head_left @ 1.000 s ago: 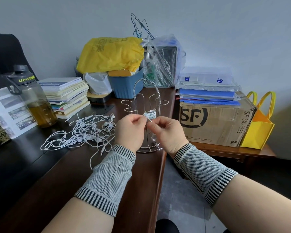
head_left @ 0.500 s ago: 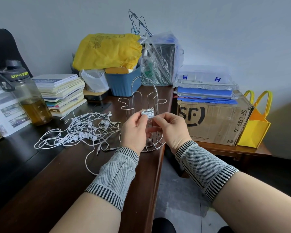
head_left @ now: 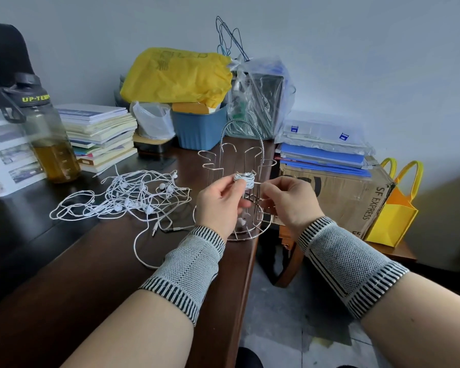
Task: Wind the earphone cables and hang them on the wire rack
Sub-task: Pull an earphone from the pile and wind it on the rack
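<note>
A small wound bundle of white earphone cable is held up in front of the wire rack, which stands at the right edge of the dark wooden desk. My left hand pinches the bundle's left end. My right hand pinches a thin strand of cable coming off its right side. Two earbuds dangle below, between my hands. A tangled heap of white earphones lies on the desk to the left.
A water bottle, stacked books, a blue bin under a yellow bag, and a plastic-wrapped box crowd the back. Right of the desk stand a cardboard box with blue folders and a yellow tote.
My hands have lifted the bundle slightly and drawn a little apart, the right hand pulling a strand out to the right. The view has shifted a bit.
</note>
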Demonstrator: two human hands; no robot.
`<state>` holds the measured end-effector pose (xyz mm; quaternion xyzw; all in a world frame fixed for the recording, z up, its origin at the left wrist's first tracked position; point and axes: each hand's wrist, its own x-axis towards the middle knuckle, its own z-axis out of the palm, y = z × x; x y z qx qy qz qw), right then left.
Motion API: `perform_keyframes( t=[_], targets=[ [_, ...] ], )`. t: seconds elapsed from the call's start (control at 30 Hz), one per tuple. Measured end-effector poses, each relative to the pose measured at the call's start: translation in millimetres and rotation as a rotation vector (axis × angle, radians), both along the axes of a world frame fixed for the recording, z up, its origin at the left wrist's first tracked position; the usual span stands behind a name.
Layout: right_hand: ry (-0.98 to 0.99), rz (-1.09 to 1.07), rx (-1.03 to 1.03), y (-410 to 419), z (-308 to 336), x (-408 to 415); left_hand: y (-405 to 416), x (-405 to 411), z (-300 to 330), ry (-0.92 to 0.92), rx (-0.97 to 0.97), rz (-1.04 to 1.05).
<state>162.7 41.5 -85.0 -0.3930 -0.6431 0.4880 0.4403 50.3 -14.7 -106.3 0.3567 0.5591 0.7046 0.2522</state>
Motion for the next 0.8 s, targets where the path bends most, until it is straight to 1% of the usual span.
perform_keyframes(
  t=[0.07,0.2,0.27,0.33,0.43,0.53,0.67,0.7,0.77,0.8],
  targets=[
    [-0.05,-0.027,0.016,3.1,1.4,8.3,0.1,-0.7,-0.1,-0.035,0.004,-0.012],
    [-0.026,-0.072,-0.071,10.1,1.7,13.1,1.3,-2.9,-2.3,-0.034,0.015,-0.017],
    [-0.081,-0.104,-0.026,13.7,4.7,11.1,0.8,-2.4,-2.0,-0.042,0.019,-0.024],
    [-0.247,-0.147,0.153,15.0,12.0,9.2,-0.2,-2.5,-1.4,-0.067,0.02,-0.026],
    [-0.539,-0.211,0.546,9.9,30.9,6.6,-0.8,-4.3,-0.8,-0.06,0.021,-0.008],
    [-0.668,-0.22,0.918,9.8,48.7,2.9,2.0,-6.8,-2.9,-0.057,0.021,0.006],
    [-0.956,-0.057,1.29,14.4,74.0,-5.3,4.9,-9.0,-4.0,-0.115,0.056,-0.002],
    [-0.997,0.006,1.367,14.6,80.5,-7.7,4.9,-9.4,-3.8,-0.146,0.07,-0.007],
    [-1.071,0.106,1.457,13.1,92.3,-14.9,5.2,-10.0,-3.8,-0.181,0.075,-0.014],
    [-1.12,0.145,1.46,12.4,96.8,-20.0,5.6,-10.6,-5.0,-0.172,0.071,-0.014]
  ],
)
